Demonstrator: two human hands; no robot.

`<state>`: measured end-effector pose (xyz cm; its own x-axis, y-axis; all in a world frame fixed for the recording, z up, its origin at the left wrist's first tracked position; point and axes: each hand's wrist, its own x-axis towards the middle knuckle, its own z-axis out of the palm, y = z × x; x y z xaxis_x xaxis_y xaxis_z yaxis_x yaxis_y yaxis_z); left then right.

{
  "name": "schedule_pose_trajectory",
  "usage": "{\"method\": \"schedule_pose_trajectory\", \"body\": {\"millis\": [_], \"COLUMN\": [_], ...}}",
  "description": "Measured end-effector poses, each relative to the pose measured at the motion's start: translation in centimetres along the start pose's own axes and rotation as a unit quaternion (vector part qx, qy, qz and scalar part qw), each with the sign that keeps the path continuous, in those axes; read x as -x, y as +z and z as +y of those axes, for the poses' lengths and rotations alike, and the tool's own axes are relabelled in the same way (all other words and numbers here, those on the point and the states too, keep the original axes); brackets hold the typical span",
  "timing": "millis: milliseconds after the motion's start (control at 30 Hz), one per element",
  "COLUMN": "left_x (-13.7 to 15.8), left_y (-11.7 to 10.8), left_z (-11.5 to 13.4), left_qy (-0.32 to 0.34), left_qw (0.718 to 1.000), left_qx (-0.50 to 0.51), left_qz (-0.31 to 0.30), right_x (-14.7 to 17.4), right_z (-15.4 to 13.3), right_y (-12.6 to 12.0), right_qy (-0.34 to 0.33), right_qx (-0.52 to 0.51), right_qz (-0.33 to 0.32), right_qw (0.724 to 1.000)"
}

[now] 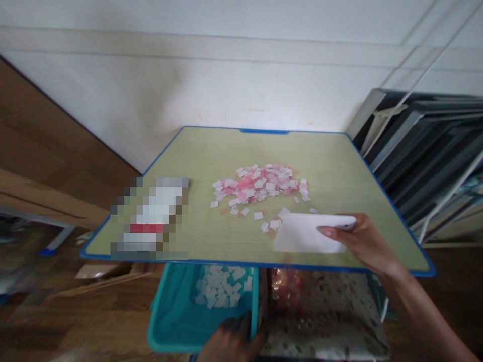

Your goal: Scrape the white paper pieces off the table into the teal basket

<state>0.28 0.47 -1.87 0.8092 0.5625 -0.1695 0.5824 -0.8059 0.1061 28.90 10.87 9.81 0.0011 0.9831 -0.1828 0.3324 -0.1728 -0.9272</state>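
My right hand [364,241] is closed on one end of a white flat board [309,234], with the thumb on its upper face. The board is tilted over the front right of the table, its left edge beside a few loose paper squares [266,226]. Farther back lies a heap of small pink and white paper squares [260,183]. Below the table's front edge, my left hand [230,339] grips the near right rim of a teal plastic basin [177,327]. White squares [221,286] lie inside that basin.
The pale green table [320,156] has a blue edge and backs onto a white wall. A blurred-out object [151,216] lies at its left. Below on the right is a patterned surface [324,322] with a shiny reddish bag [287,289]. Dark panels [433,130] lean at right.
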Motion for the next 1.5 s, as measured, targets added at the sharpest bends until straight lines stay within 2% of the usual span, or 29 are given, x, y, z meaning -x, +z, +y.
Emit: {"method": "schedule_pose_trajectory", "body": {"millis": [167, 333, 500, 633, 700, 767, 1000, 1233, 1500], "left_x": [0.1, -0.1, -0.2, -0.2, -0.2, -0.2, 0.0, 0.1, 0.0], "left_y": [0.2, -0.2, -0.3, -0.1, -0.1, 0.0, 0.3, 0.6, 0.3], "left_z": [-0.1, 0.0, 0.1, 0.1, 0.1, 0.1, 0.2, 0.2, 0.2], "left_qy": [0.009, 0.003, 0.004, 0.005, 0.006, 0.009, 0.012, 0.014, 0.005], "left_qw": [1.0, 1.0, 0.999, 0.999, 1.0, 1.0, 0.999, 0.999, 0.999], "left_qx": [0.004, 0.003, -0.016, -0.013, -0.012, -0.014, -0.023, -0.022, -0.014], "left_qz": [-0.007, -0.029, -0.044, -0.033, -0.028, -0.025, -0.019, -0.037, -0.03], "right_x": [-0.2, 1.1, 3.2, 3.8, 3.6, 3.3, 3.1, 3.8, 3.2], "right_z": [-0.7, -0.1, 1.1, 2.1, 2.2, 2.0, 1.0, 0.5, 0.6], "right_y": [0.2, 0.3, -1.4, -3.2, -3.4, -3.0, -2.3, -2.3, -1.9], "right_qy": [0.01, 0.005, -0.024, -0.057, -0.063, -0.064, -0.051, -0.05, -0.044], "right_qx": [0.008, 0.022, 0.075, 0.099, 0.103, 0.111, 0.135, 0.108, 0.112], "right_qz": [-0.061, -0.041, 0.018, 0.126, 0.179, 0.196, 0.169, 0.251, 0.191], "right_qw": [0.998, 0.999, 0.997, 0.985, 0.976, 0.972, 0.975, 0.961, 0.974]}}
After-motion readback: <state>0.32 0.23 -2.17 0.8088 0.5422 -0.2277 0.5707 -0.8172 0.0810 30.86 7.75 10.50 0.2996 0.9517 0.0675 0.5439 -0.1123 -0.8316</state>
